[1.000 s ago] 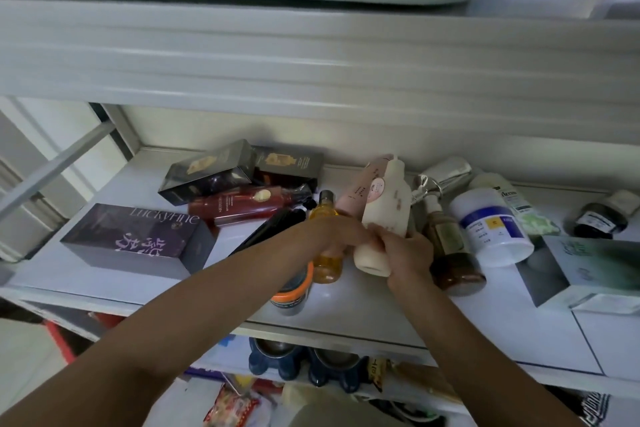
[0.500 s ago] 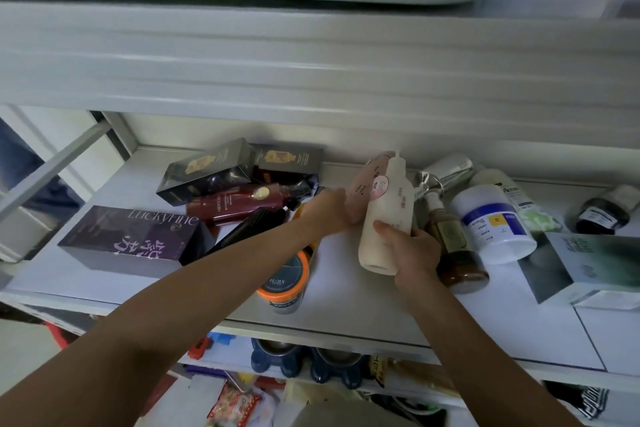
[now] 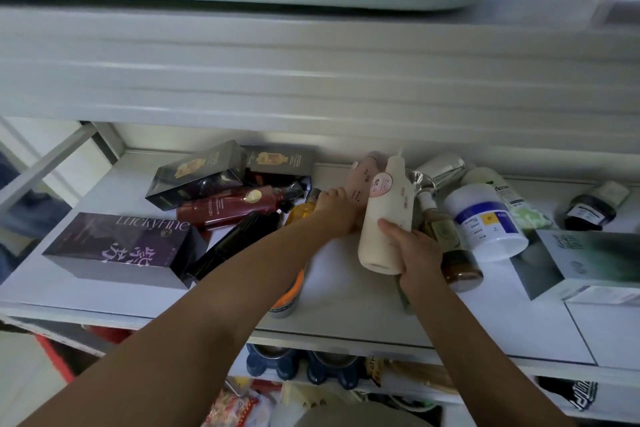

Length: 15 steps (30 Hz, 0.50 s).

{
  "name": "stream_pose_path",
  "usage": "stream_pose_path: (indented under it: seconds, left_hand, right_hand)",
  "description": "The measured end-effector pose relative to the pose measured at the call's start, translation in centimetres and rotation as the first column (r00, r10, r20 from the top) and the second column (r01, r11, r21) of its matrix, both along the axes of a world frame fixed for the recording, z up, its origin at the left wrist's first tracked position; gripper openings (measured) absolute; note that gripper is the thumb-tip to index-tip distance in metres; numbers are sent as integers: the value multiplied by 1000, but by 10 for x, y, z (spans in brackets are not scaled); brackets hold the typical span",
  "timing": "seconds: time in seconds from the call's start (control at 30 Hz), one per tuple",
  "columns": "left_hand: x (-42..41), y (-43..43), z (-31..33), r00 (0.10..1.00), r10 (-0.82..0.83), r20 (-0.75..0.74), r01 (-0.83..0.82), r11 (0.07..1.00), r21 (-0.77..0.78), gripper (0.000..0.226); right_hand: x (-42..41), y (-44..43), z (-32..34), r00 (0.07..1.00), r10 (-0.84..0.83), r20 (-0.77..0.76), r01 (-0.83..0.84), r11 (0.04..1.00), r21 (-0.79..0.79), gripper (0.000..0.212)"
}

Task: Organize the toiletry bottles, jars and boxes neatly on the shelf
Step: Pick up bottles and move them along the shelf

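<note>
The shelf (image 3: 346, 291) carries a clutter of toiletries. A purple box (image 3: 121, 246) lies at its 9 o'clock edge. A white jar (image 3: 485, 222) lies on its side at 3 o'clock of the cream bottle (image 3: 391, 208). That bottle is mid-shelf and tilted (cap toward 12), with the right hand (image 3: 415, 253) wrapped round its lower half. At its 11 o'clock, touching it, the pink bottle (image 3: 363, 177) is gripped at its base by the left hand (image 3: 336, 208).

Centre frame, cream bottle (image 3: 388, 218) and pink bottle (image 3: 363, 180) smooth matt plastic; left, purple box (image 3: 117, 246) glossy card; right of centre, amber bottle (image 3: 441, 232) glass; shelf (image 3: 346, 305) smooth.
</note>
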<state>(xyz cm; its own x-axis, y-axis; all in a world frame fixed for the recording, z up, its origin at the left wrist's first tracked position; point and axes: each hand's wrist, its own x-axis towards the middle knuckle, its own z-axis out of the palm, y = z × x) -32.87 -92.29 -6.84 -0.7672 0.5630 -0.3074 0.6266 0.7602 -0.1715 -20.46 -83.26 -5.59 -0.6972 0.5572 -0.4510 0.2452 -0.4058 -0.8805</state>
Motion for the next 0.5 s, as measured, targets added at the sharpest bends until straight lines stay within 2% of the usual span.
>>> stream_pose_path:
  seconds: [0.23, 0.27, 0.37, 0.4, 0.5]
  left_hand:
    - [26, -22, 13, 994, -105, -23, 100, 985, -143, 64]
    - [32, -25, 15, 992, -118, -31, 112, 981, -158, 65]
    - [44, -29, 13, 993, -109, -43, 97, 970, -224, 66]
    - [49, -30, 13, 995, -97, -22, 89, 968, -237, 65]
    - [65, -31, 19, 995, -47, 84, 67, 963, -260, 58]
  right_hand:
    - [2, 14, -4, 999, 35, -26, -36, 998, -58, 33]
    - [2, 17, -3, 999, 49, -19, -50, 996, -71, 40]
    - [3, 20, -2, 995, 75, -62, -85, 983, -163, 85]
    - [3, 21, -3, 995, 73, -74, -86, 979, -187, 90]
    - [1, 21, -5, 995, 73, -71, -85, 978, -192, 72]
